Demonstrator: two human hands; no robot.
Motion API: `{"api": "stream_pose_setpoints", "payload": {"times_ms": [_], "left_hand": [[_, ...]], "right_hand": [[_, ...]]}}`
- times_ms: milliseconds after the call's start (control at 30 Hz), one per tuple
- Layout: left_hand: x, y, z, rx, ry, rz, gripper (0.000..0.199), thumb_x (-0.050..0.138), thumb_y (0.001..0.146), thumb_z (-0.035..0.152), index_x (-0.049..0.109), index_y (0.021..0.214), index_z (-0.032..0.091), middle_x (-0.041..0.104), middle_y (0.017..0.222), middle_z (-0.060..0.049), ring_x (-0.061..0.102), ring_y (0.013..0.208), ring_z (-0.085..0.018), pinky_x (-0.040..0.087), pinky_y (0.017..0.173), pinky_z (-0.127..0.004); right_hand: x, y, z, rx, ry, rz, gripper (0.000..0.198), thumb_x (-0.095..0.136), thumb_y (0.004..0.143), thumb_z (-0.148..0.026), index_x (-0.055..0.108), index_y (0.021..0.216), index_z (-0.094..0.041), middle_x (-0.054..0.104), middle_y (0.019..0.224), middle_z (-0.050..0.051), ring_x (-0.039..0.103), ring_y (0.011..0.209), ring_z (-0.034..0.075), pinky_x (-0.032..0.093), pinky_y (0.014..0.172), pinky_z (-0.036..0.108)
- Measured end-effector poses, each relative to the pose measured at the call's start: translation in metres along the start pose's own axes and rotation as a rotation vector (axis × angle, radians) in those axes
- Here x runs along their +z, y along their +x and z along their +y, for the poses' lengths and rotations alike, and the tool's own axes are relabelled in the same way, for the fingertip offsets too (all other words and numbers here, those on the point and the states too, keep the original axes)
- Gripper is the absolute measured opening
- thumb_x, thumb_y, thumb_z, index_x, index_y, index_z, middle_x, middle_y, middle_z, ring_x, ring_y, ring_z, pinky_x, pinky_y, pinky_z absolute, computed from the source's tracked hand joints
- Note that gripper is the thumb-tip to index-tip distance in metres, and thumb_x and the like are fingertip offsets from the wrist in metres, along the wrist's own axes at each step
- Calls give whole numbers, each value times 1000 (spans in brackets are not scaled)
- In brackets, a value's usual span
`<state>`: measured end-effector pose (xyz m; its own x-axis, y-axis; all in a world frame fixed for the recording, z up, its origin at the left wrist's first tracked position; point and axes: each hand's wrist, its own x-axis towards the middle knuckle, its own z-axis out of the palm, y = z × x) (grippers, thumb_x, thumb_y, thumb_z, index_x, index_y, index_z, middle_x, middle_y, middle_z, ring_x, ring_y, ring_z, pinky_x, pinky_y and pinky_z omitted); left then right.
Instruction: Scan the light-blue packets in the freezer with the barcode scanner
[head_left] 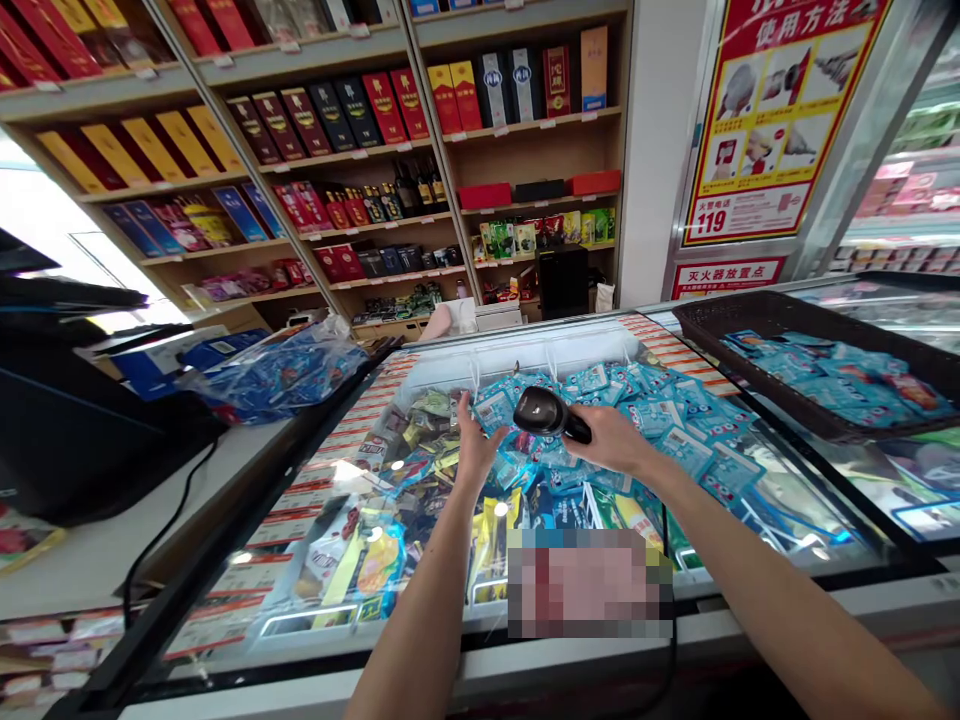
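Observation:
My right hand [609, 438] is wrapped round the handle of a black barcode scanner [541, 410], its head pointing left over a spread of blue packets [667, 415]. To its left, my left hand [478, 440] has thumb and fingers apart at the edge of these packets. A single blue packet [495, 410] shows between its thumb and fingers; whether they touch it I cannot tell. The packets lie on the glass top of a chest freezer [300, 520]. Yellow wrapped ice creams [495, 530] and other wrapped goods show through the glass below my hands.
A dark plastic basket [795, 425] with more blue packets stands on the right. At the left, a clear plastic bag with blue contents [281, 365] lies on a counter [172, 500] beside black equipment [52, 400]. Shelves of boxed goods [330, 115] line the back. A cable [670, 600] hangs near my right forearm.

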<state>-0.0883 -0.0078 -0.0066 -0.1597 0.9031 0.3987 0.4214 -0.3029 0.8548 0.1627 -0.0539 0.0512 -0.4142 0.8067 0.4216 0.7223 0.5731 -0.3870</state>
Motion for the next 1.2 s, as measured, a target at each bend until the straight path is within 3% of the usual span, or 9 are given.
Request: {"api": "stream_pose_setpoints", "payload": {"times_ms": [167, 267, 400, 633, 1200], "left_hand": [[-8, 6, 3, 28, 122, -16, 38, 59, 76, 36, 55, 110, 18, 64, 90, -5, 59, 82, -18, 47, 73, -31], [-13, 9, 5, 61, 224, -51, 31, 55, 78, 38, 60, 101, 18, 64, 87, -5, 59, 81, -18, 47, 73, -31], [-12, 12, 1, 60, 298, -80, 33, 52, 80, 38, 61, 105, 18, 65, 91, -7, 59, 89, -22, 48, 77, -34], [-9, 16, -6, 50, 402, -114, 47, 46, 84, 38, 49, 126, 17, 51, 131, -15, 45, 124, -28, 41, 98, -41], [-6, 18, -11, 34, 362, -119, 48, 51, 83, 38, 49, 126, 18, 52, 133, -15, 47, 124, -30, 40, 98, -42]], "right_hand": [[7, -3, -6, -38, -11, 23, 22, 54, 83, -39, 56, 99, -24, 68, 89, 1, 62, 78, 18, 36, 63, 25], [12, -5, -6, -49, -42, 46, 25, 54, 84, -39, 56, 103, -24, 68, 93, 1, 63, 81, 19, 38, 66, 27], [16, -6, -5, -52, -58, 86, 32, 55, 83, -34, 53, 113, -23, 68, 99, 2, 64, 86, 20, 40, 70, 27], [19, -5, -5, -37, -117, 44, 33, 56, 82, -34, 53, 113, -23, 68, 96, 4, 64, 84, 21, 40, 69, 28], [19, -4, 0, -70, -110, 31, 33, 58, 81, -32, 55, 111, -20, 68, 98, 5, 63, 84, 20, 40, 70, 27]]}}
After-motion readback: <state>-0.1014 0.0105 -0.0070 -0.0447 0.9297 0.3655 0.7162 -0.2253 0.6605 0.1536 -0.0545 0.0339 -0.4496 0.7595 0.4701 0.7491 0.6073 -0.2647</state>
